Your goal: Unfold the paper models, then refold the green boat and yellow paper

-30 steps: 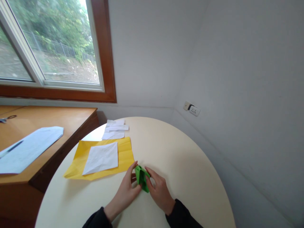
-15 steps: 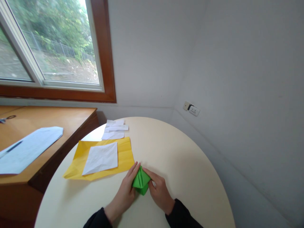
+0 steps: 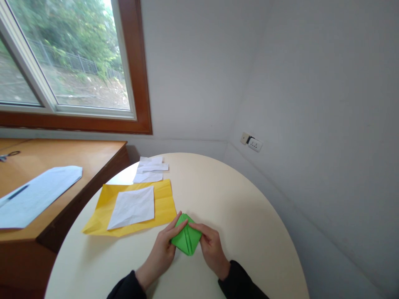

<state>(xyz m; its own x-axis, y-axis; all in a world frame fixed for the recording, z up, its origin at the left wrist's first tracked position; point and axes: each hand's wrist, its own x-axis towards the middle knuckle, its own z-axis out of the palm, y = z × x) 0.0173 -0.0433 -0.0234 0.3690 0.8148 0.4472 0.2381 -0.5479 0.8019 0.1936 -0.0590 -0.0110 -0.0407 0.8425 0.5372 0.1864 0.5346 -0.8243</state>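
Note:
A folded piece of green paper (image 3: 187, 241), roughly diamond-shaped with creases down its middle, is held between my two hands low over the round table. My left hand (image 3: 163, 247) grips its left side, the thumb lying across the upper face. On the right edge, my right hand (image 3: 213, 247) pinches the paper between thumb and index finger. The fingers beneath the paper are partly hidden. Just beyond my left hand lies a yellow sheet (image 3: 165, 201), and a white square of paper (image 3: 134, 205) rests on it.
White paper strips (image 3: 149, 176) lie at the far edge of the round cream table (image 3: 224, 195). To the left, a wooden desk (image 3: 96, 155) holds a pale folded sheet (image 3: 56, 187), a pen (image 3: 18, 192) and scissors (image 3: 12, 154). A wall socket (image 3: 254, 144) is behind.
The green paper has gone from a raised, partly opened shape to a flatter diamond facing me. My left thumb has moved onto its upper face.

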